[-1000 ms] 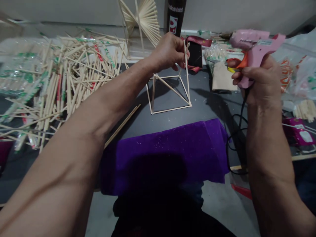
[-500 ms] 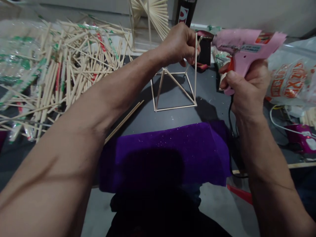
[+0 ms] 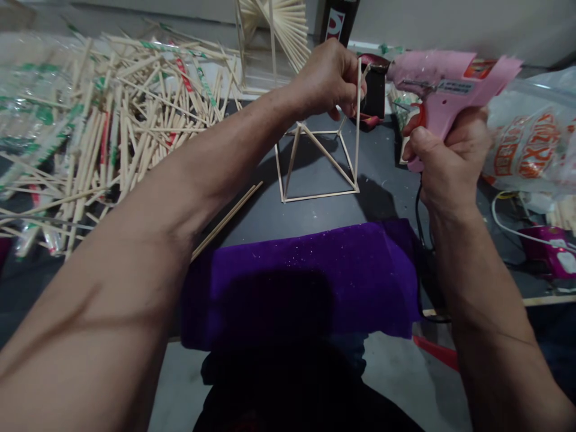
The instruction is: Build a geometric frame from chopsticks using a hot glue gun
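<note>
In the head view my right hand grips a pink hot glue gun by its handle, the nozzle pointing left. My left hand is closed near the top of an upright wooden stick, with the fingertips partly hidden behind it. That stick rises from the right front corner of a square frame of thin sticks on the grey table. Slanting sticks also rise from the frame's corners. The nozzle is close to the slanting stick end by my left fingers; whether they touch I cannot tell.
Loose sticks, some in plastic wrappers, are heaped at the left. A twisted stick structure stands behind my left hand beside a dark bottle. A purple cloth covers the front edge. Plastic bags lie at the right.
The glue gun and my right hand have shifted very slightly up and left. My left hand and the stick frame look almost the same.
</note>
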Demonstrator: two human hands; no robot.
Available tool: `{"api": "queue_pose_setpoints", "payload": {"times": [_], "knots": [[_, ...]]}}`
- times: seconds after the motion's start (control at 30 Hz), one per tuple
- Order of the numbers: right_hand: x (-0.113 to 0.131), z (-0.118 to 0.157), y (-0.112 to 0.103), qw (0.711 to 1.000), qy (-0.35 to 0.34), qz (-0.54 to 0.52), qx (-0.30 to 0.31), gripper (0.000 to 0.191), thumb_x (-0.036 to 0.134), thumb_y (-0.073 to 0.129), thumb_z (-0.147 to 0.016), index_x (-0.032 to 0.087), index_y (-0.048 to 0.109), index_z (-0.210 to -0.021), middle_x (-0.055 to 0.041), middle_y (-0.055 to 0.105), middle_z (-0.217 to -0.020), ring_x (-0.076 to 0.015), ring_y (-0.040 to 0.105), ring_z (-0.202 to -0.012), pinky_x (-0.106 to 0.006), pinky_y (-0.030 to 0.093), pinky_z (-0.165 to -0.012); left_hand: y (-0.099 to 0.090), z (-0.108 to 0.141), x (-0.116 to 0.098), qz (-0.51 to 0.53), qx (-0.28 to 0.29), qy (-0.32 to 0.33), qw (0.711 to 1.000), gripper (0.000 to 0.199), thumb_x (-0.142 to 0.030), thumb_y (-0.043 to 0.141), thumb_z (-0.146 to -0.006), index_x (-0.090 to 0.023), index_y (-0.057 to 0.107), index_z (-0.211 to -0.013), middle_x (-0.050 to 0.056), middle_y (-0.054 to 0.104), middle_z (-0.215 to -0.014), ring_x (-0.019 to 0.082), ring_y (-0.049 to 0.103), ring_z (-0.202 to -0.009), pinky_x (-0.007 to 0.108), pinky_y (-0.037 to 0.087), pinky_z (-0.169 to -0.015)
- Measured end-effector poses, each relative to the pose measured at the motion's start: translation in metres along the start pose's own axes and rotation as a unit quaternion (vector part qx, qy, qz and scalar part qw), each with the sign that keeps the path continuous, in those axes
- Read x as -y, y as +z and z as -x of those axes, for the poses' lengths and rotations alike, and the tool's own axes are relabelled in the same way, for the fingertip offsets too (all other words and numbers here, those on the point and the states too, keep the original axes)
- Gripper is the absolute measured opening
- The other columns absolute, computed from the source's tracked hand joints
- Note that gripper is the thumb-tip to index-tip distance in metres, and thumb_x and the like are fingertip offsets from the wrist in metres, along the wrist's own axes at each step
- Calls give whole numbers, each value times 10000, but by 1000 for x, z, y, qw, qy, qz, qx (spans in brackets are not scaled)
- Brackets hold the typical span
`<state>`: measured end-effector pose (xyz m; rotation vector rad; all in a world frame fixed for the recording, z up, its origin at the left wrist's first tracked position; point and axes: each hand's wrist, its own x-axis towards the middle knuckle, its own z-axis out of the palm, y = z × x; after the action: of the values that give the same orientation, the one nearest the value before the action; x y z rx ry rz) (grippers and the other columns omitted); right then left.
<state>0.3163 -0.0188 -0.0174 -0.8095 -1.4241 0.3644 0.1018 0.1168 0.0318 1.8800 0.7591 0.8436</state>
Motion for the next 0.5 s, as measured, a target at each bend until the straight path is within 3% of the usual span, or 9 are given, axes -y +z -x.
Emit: {"api": "queue_pose_setpoints", "payload": {"times": [0.13, 0.3, 0.5], "knots": [[-1, 0, 0, 1000, -3, 5, -14, 434, 601, 938, -889, 253, 765, -1082, 21, 767, -895, -68, 523, -529, -205, 406, -470, 0, -2, 4, 1, -2, 4, 1000, 218, -116, 798, -689, -329, 799, -643, -3, 806, -723, 185, 742, -710, 399, 595, -665], [9, -1, 0, 997, 68, 37, -12, 316, 471, 921, -865, 254, 723, -981, 9, 757, -887, -90, 532, -550, -252, 461, -496, -4, 3, -2, -8, 25, -3, 1000, 82, -280, 846, -666, -351, 807, -678, 21, 848, -840, 254, 786, -851, 468, 642, -811], [13, -1, 7, 997, 62, 17, -37, 330, 436, 900, -826, 274, 705, -1037, 32, 738, -872, -89, 517, -547, -239, 434, -506, -5, 7, -9, -32, 25, -43, 998, 75, -306, 846, -681, -362, 799, -700, 3, 874, -914, 256, 815, -939, 440, 665, -874]]}}
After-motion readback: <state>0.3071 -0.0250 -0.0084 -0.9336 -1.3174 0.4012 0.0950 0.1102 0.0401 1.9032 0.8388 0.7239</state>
